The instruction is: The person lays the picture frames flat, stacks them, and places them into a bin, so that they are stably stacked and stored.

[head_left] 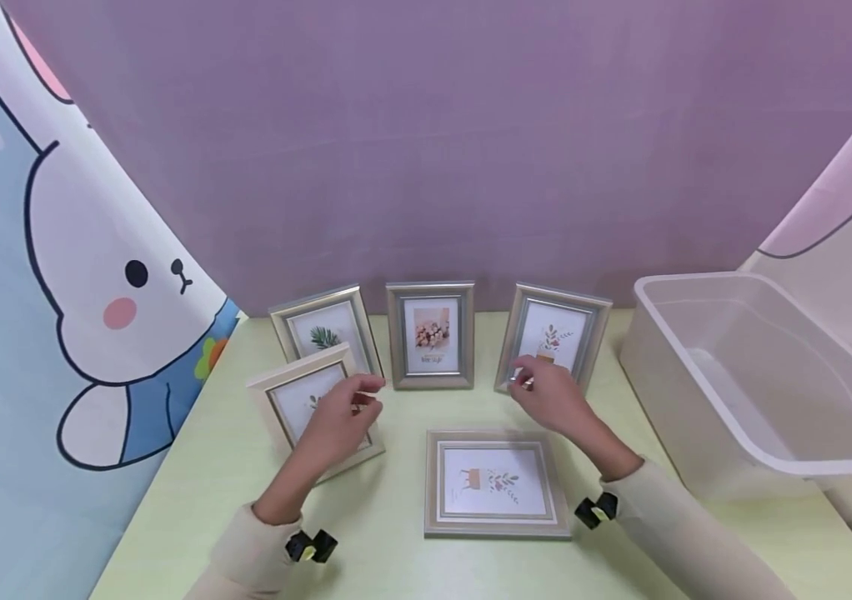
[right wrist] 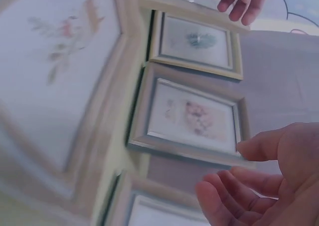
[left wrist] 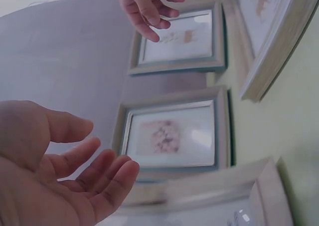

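Observation:
My left hand (head_left: pixel 339 421), fingers loosely bent and holding nothing, is in front of a cream picture frame (head_left: pixel 294 400) that stands tilted at the left and is partly hidden. Behind it stands a gold-edged frame (head_left: pixel 324 325) with a green sprig picture. A grey-gold frame (head_left: pixel 431 335) with a pink flower picture stands upright in the middle. At the right, my empty right hand (head_left: pixel 549 396) covers the lower part of another standing frame (head_left: pixel 557 325) with a plant picture. Lying face up nearest me is a frame (head_left: pixel 497 483) with a potted plant picture, turned sideways.
A deep off-white plastic bin (head_left: pixel 666 392) stands on the right of the pale green table (head_left: pixel 193 500). Purple cloth (head_left: pixel 426 150) hangs behind the frames, and a cartoon rabbit print (head_left: pixel 96 292) covers the left side.

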{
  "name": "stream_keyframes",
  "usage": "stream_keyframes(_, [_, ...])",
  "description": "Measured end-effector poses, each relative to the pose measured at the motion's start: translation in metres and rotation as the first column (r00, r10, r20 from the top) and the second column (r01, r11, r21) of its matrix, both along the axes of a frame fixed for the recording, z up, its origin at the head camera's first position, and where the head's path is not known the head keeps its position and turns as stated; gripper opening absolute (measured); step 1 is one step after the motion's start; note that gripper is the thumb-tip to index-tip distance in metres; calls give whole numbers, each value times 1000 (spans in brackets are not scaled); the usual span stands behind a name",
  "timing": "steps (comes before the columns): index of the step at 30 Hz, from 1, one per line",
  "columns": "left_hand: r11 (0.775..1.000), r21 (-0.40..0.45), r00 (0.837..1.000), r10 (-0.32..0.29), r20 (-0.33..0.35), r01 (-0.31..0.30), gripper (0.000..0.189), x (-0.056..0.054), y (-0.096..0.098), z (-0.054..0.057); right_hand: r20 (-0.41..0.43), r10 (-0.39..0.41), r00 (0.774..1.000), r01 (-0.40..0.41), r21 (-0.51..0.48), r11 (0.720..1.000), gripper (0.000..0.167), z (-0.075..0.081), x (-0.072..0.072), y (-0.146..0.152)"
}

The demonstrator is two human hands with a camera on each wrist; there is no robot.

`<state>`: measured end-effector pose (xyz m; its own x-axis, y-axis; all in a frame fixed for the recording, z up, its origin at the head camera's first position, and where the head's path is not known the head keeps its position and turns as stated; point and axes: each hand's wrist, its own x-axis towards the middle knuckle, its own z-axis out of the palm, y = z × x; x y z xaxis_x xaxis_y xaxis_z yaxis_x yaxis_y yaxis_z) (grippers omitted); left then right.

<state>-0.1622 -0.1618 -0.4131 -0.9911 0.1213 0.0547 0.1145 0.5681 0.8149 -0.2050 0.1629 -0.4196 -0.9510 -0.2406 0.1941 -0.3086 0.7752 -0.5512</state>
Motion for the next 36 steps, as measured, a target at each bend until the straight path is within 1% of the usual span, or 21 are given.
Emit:
stream_keyframes(4, [1000, 24, 1000, 17, -10, -17, 34, 4, -14, 5, 17, 25, 1000, -25, -33, 999, 34, 11, -5, -16])
stream_keyframes(7, [999, 41, 999, 33, -5, -32, 35, 7, -23, 10, 25, 62, 998, -60, -72, 996, 37, 18, -12, -27])
stream_keyframes(9, [998, 51, 999, 47, -1, -47, 36, 10, -30, 14, 3, 99, 995, -98, -109, 989, 37, 21, -16, -36])
stream_keyframes(13, [994, 69, 997, 80, 19, -82, 37, 17, -48, 18, -50, 185, 981, -191, -192, 962, 36, 23, -21, -56])
stream_keyframes(15, [992, 72, 994, 107, 16, -108, 37, 21, -58, 18, -71, 219, 973, -229, -200, 953, 34, 23, -22, -68])
stream_keyframes(18, [982, 90, 986, 166, 27, -168, 38, 30, -75, 20, -97, 269, 958, -283, -189, 940, 33, 25, -24, -87])
stream_keyframes(20, [969, 104, 974, 223, 38, -225, 38, 36, -87, 20, -116, 303, 946, -320, -179, 931, 32, 27, -23, -99])
stream_keyframes(22, [947, 117, 954, 294, 61, -299, 39, 42, -98, 20, -142, 328, 934, -348, -160, 924, 32, 31, -22, -111])
stream_keyframes(24, [913, 139, 924, 375, 80, -383, 41, 46, -108, 17, -174, 342, 924, -366, -131, 921, 32, 34, -21, -121])
stream_keyframes(26, [873, 155, 887, 451, 102, -462, 42, 49, -116, 11, -215, 348, 912, -374, -88, 923, 31, 37, -20, -132])
stream_keyframes(28, [838, 171, 855, 503, 127, -519, 42, 49, -122, 2, -250, 356, 901, -380, -57, 923, 30, 40, -19, -143])
stream_keyframes(29, [825, 179, 843, 519, 138, -537, 42, 49, -124, -2, -266, 362, 894, -386, -45, 921, 30, 42, -19, -149])
stream_keyframes(31, [813, 180, 831, 530, 167, -554, 42, 48, -128, -13, -285, 372, 884, -395, -26, 918, 29, 45, -20, -160])
stream_keyframes(34, [812, 197, 833, 512, 211, -549, 44, 48, -130, -27, -289, 391, 874, -408, -1, 913, 29, 50, -21, -176])
stream_keyframes(36, [809, 217, 834, 498, 239, -546, 46, 47, -130, -34, -284, 410, 867, -419, 30, 907, 28, 54, -21, -187])
